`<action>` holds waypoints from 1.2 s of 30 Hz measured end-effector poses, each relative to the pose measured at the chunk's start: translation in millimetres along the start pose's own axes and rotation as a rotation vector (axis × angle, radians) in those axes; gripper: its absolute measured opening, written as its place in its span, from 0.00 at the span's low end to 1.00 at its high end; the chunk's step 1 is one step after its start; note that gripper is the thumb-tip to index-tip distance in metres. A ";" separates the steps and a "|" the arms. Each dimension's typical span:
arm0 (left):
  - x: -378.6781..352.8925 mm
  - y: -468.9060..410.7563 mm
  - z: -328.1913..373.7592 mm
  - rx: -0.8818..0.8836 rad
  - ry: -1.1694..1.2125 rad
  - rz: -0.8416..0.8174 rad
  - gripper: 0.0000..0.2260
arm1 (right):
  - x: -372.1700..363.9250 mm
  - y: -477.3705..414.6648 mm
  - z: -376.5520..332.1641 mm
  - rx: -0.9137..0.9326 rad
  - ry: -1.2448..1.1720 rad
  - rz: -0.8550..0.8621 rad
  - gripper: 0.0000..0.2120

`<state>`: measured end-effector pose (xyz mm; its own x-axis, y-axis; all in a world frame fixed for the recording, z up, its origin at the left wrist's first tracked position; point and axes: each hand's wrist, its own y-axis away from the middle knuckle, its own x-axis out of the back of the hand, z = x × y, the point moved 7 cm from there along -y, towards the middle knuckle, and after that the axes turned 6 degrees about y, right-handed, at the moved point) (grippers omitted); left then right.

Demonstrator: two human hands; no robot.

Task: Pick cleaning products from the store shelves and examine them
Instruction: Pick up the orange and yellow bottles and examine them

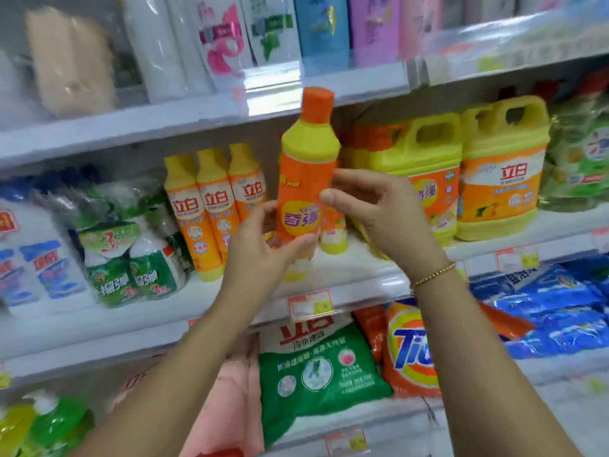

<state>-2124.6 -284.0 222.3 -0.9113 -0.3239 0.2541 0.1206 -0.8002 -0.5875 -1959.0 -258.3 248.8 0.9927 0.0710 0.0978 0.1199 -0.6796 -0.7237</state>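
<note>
Left hand (260, 252) grips the base of an upright yellow plastic bottle (304, 179) with orange cap and orange label, held before the white middle shelf (362, 278), right hand (379, 209) pinching its side, forearms raised; matching shelved bottles (214, 209) read 立白.

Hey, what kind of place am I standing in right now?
Likely a shop's cleaning-products aisle: white metal shelves with price tags on their edges, rows of identical yellow-and-orange detergent bottles, and large yellow plastic handled jugs.
</note>
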 end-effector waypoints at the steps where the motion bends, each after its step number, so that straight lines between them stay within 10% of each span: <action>1: -1.8 -12.0 -5.7 0.020 0.027 0.014 0.23 | -3.8 -2.1 12.5 -0.010 0.135 0.064 0.12; 9: -36.0 -62.4 -80.2 0.248 0.121 0.050 0.26 | -22.1 20.8 140.7 -0.352 1.048 -0.038 0.09; 21: -45.4 -98.0 -121.9 0.424 0.193 0.033 0.20 | -37.7 27.5 137.7 0.022 1.273 0.238 0.17; 36: -40.6 -99.1 -110.9 0.286 0.027 0.092 0.22 | -43.9 27.8 139.9 0.066 1.295 0.194 0.15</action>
<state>-2143.2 -135.5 185.0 -0.9012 -0.3910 0.1869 0.3056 -0.8792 -0.3655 -1997.2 -178.1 128.8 0.2635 -0.7970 0.5435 0.0145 -0.5600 -0.8283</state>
